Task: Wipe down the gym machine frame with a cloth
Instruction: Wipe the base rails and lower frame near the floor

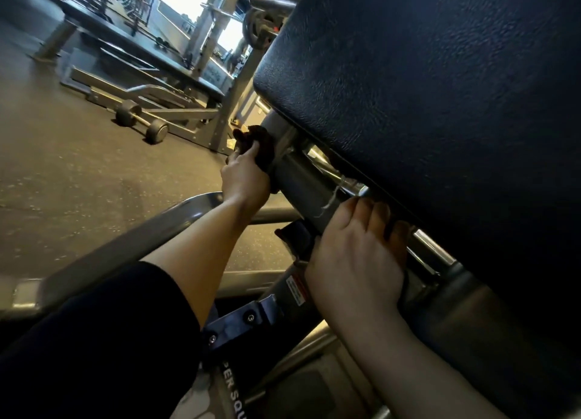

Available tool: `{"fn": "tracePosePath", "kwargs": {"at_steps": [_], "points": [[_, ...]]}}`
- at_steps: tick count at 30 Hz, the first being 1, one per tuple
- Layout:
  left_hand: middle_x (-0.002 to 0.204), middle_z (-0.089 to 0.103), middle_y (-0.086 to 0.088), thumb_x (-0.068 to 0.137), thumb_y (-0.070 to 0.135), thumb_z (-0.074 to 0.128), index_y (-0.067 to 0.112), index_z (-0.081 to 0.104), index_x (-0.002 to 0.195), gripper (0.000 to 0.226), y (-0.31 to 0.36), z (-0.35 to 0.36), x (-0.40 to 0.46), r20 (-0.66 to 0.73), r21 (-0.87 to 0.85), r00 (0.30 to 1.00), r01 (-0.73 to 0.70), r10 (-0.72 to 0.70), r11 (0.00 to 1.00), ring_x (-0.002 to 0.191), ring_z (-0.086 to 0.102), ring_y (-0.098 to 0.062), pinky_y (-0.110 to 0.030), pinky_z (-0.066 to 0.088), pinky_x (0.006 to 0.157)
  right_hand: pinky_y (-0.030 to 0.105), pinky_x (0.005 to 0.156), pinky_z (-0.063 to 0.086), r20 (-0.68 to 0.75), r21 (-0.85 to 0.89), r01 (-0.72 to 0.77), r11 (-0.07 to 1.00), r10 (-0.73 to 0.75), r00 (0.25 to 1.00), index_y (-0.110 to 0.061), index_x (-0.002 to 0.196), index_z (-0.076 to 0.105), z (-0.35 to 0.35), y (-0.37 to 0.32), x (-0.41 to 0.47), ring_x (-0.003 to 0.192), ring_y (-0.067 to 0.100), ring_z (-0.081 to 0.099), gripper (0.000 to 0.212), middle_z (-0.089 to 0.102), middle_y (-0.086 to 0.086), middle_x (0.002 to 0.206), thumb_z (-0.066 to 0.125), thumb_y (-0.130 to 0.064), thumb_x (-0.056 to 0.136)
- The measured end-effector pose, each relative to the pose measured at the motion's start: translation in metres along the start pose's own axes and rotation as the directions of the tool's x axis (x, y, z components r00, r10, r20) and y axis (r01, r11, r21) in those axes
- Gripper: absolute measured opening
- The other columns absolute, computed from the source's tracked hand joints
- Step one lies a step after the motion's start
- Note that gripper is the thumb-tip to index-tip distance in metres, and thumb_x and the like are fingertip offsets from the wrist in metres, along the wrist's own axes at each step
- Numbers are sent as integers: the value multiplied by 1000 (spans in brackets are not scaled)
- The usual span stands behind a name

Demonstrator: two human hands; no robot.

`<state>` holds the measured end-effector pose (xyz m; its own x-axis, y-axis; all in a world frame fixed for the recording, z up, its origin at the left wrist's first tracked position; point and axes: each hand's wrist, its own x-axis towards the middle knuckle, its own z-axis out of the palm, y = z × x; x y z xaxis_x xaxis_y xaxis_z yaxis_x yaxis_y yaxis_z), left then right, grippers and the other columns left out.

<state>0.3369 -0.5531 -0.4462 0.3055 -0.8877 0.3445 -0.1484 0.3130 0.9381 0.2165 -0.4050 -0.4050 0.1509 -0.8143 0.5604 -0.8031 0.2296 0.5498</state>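
A thick grey frame tube (301, 182) of the gym machine runs diagonally under a large black padded seat (440, 104). My left hand (243, 179) grips a dark bunched cloth (257, 145) and presses it against the upper end of the tube. Lower down, my right hand (355, 258) curls its fingers over the same tube, beside a chrome rod (430, 252). The fingertips of my right hand are hidden under the pad's edge.
A dumbbell (141, 121) lies on the rubber floor at the left. Behind it stand a bench frame (176, 104) and a rack upright (232, 104) with weight plates (261, 28). A curved grey bar (125, 245) and a bolted bracket (242, 321) lie below my arms.
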Motion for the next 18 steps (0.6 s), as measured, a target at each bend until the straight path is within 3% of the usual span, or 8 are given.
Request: {"fn": "tracePosePath", "kwargs": {"at_steps": [2,8,10,12,14,15,17,18], "points": [[148,35,-16,95,-6,41,19,39,147,57,1,-6,-15,19,17,1000,6,-7,1000,133,41,-33,-45,40,109,48,102,37,-42,-24,-14,1000,13,999,-3,133,45,-2,1,3,127,33,45,77,51,17,135,72,-46,76],[141,45,-3,94,-6,46,23,43,144,58,27,-1,-108,107,-264,989,-73,104,962,124,51,-25,-46,49,100,47,105,33,-15,-41,23,999,-23,1000,0,139,35,-9,6,1,131,33,39,77,44,19,140,60,-49,85],[137,51,2,96,-1,47,28,41,144,56,24,-1,-149,9,-343,998,-58,65,937,126,51,-14,-39,46,105,43,105,34,-89,93,42,995,-34,995,-3,141,38,-7,4,-4,130,30,42,67,45,17,141,56,-42,89],[130,56,13,98,7,49,37,38,139,52,16,-7,-191,-41,-491,996,53,-84,869,121,53,-6,-42,47,103,39,107,33,-150,415,129,901,-72,986,-12,143,41,-2,-3,-29,133,23,38,57,42,8,145,53,-36,92],[120,60,16,97,13,53,38,40,133,46,1,-17,-229,-33,-585,973,165,-226,794,112,60,-3,-40,53,93,36,108,37,-5,795,36,605,-54,999,-27,144,40,8,-21,-79,135,12,34,51,35,-3,148,51,-38,96],[116,61,16,97,13,54,37,42,131,44,-7,-20,-247,-9,-600,962,214,-273,771,104,62,3,-31,57,85,34,106,41,156,925,-120,359,-71,985,-35,145,37,13,-30,-106,134,7,35,50,32,-9,149,50,-40,97],[110,60,14,95,6,52,32,47,124,39,-27,-22,-274,75,-545,957,274,-279,793,92,61,13,-12,53,69,22,100,45,430,885,-452,-114,-174,886,-44,144,37,28,-44,-151,128,-1,42,49,39,-13,146,52,-35,98],[109,60,13,95,3,51,32,50,119,38,-37,-21,-285,145,-473,956,293,-255,831,93,61,13,-9,52,69,19,99,44,484,824,-518,-231,-190,854,-44,141,41,41,-48,-166,125,-3,47,48,46,-14,142,54,-28,98]]}}
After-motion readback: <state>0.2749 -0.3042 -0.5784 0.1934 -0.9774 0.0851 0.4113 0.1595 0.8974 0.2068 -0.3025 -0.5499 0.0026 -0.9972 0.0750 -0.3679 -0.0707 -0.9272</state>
